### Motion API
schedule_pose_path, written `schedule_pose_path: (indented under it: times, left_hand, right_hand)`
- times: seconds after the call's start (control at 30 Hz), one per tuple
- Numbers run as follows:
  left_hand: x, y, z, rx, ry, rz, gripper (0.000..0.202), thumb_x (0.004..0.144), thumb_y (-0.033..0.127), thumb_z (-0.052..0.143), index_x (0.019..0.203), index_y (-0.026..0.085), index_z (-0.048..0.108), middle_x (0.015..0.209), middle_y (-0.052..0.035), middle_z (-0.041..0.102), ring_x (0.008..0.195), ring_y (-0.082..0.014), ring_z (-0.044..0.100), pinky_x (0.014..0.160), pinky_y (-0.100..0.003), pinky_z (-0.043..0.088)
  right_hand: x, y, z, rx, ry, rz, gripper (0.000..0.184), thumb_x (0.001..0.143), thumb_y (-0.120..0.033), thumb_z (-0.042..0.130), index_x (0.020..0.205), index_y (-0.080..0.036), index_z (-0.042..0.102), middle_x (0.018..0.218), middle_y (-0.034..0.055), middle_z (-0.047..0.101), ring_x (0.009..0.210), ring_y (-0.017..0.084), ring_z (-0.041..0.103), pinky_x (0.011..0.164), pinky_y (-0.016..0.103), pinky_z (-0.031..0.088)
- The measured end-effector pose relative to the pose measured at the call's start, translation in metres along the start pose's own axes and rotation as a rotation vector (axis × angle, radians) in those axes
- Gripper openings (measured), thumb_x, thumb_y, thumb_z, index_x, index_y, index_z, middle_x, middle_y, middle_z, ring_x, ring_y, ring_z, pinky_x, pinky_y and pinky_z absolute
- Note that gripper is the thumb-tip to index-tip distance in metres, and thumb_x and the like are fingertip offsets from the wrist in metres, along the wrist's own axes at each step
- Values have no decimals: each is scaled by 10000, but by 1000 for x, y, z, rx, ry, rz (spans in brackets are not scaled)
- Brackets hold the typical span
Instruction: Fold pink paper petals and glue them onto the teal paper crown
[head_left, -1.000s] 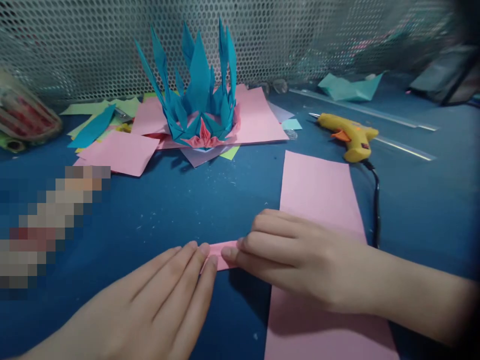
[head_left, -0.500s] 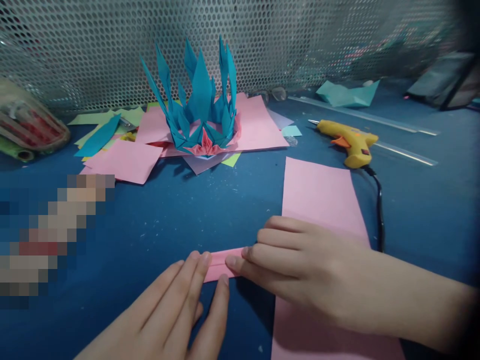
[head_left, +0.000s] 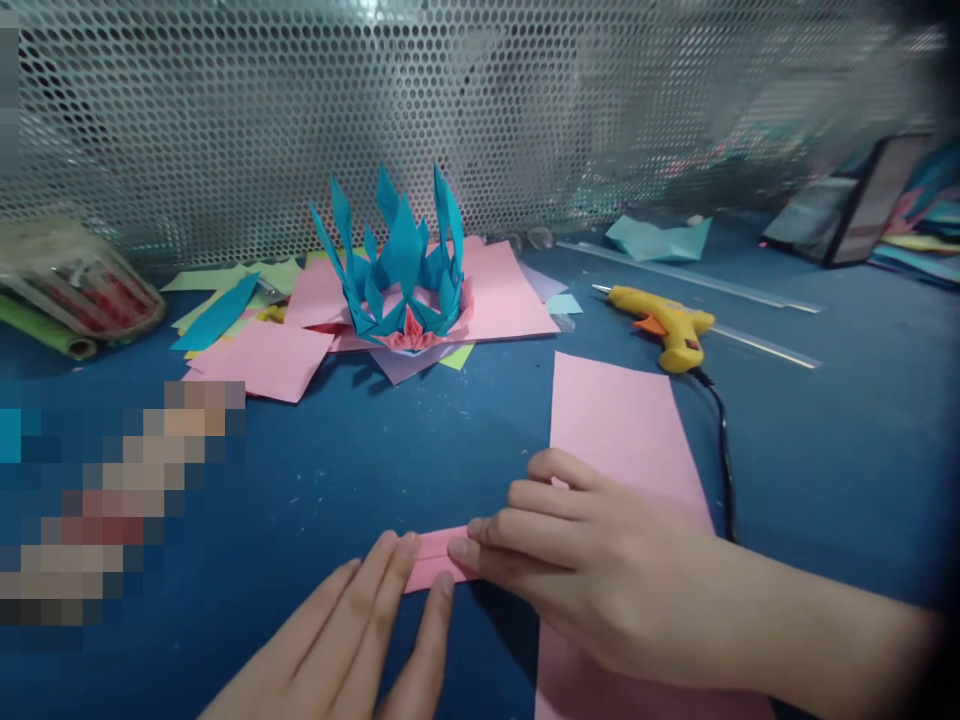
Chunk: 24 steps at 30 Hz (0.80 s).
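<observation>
Works at a blue table (head_left: 330, 470). Has a long pink sheet (head_left: 619, 415) beneath the right hand (head_left: 600, 560), a paper crown (head_left: 403, 252) behind, a clear container (head_left: 86, 262) of blurred red contents (head_left: 112, 305) leftward, a glue gun (head_left: 667, 325) beyond. Touches with partly spread left hand (head_left: 330, 640), pinches with right, a folded pink strip (head_left: 430, 562) beside the sheet.

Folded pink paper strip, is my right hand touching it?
Touching: the head view shows the right hand with its thumb and index fingertip on the right end of the folded pink paper strip.
</observation>
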<state>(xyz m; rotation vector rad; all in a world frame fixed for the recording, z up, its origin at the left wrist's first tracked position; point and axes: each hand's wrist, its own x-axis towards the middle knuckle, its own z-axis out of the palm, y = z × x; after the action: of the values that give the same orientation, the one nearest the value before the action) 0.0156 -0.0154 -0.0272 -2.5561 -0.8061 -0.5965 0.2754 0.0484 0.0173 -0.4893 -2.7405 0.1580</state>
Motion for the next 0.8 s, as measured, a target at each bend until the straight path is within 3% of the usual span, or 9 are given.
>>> schedule_pose_path:
  times: [0.2, 0.37, 0.5, 0.57, 0.6, 0.63, 0.8]
  left_hand:
    - [-2, -1, 1, 23, 42, -1, 335, 1028, 141, 383, 1154, 176, 692, 1130, -106, 791, 1231, -195, 635, 1184, -337, 298]
    - [-2, -2, 0, 46, 61, 28, 380, 996, 96, 346, 1145, 158, 690, 1077, -117, 802, 1134, -215, 691, 1180, -370, 300]
    - [4, -3, -6, 73, 38, 55, 375, 977, 76, 364, 1158, 131, 687, 1090, -134, 800, 1066, -233, 727, 1098, -371, 394]
    - [12, -5, -13, 83, 35, 58, 366, 997, 90, 361, 1133, 130, 698, 1062, -114, 813, 1002, -212, 752, 1000, -329, 463]
    - [16, -6, -17, 87, -39, 75, 340, 1011, 107, 385, 1138, 121, 701, 1076, -111, 812, 997, -208, 757, 955, -317, 492]
    - [21, -7, -20, 100, -38, 108, 326, 1019, 111, 398, 1108, 115, 711, 1047, -103, 819, 966, -203, 768, 902, -307, 514]
    - [35, -9, -28, 112, -45, 130, 383, 1038, 125, 376, 1027, 116, 758, 1016, -94, 823, 902, -225, 789, 771, -324, 567]
  right_hand:
    - [-4, -5, -1, -2, 46, 50, 293, 971, -68, 426, 1059, -126, 700, 853, 25, 691, 663, 149, 493, 751, 343, 359]
    - [-11, -7, -4, 13, 130, 87, 313, 894, -41, 447, 1067, -133, 691, 802, 24, 700, 601, 139, 511, 715, 341, 371]
    - [-13, -6, -3, 19, 149, 84, 282, 858, -41, 472, 1017, -136, 686, 826, 34, 725, 603, 137, 531, 717, 352, 376]
    - [-10, -6, -1, 11, 175, 61, 257, 860, -46, 466, 971, -132, 682, 793, 35, 715, 598, 138, 526, 727, 356, 378]
    - [-8, -6, 0, 10, 188, 50, 251, 869, -54, 461, 973, -127, 679, 777, 35, 709, 597, 138, 526, 736, 358, 380]
    - [-7, -6, 0, 7, 194, 43, 253, 886, -70, 456, 998, -121, 677, 764, 33, 702, 595, 139, 525, 741, 358, 381]
    - [-2, -7, 2, -73, 78, 43, 279, 1035, -254, 433, 1086, -132, 679, 769, 9, 656, 610, 129, 537, 758, 342, 378]
